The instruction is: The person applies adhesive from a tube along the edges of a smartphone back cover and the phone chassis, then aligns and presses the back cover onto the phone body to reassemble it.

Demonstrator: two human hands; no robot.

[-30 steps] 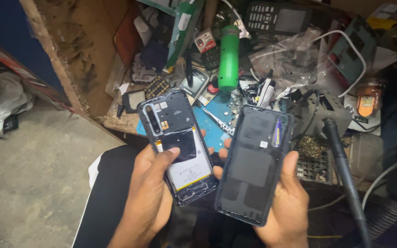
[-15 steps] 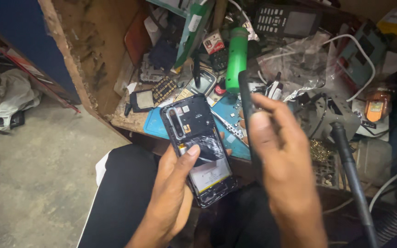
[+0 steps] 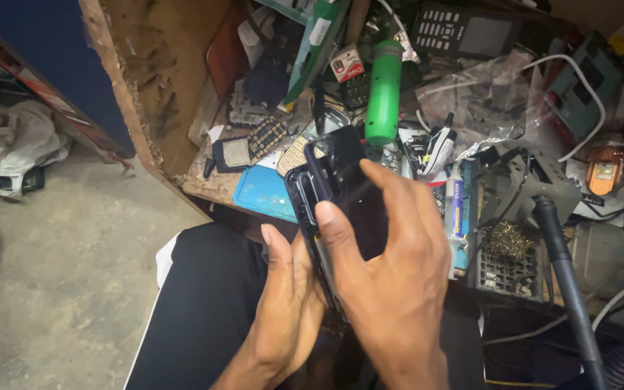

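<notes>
A dark smartphone stands on its long edge over my lap. My left hand grips it from below and behind, thumb up along its side. The glossy dark back cover lies flat against the phone, and my right hand presses on it with thumb and fingers spread across its face. The phone's open insides are hidden behind the cover.
A cluttered wooden workbench lies ahead with a blue mat, a green cylinder tool, a glue tube, keypad phones, circuit boards and cables. A soldering-iron stand with brass wool sits right. Concrete floor is left.
One second ago each hand held one part side by side. The right hand has brought the back cover over onto the phone, and both parts now sit together, turned on edge.
</notes>
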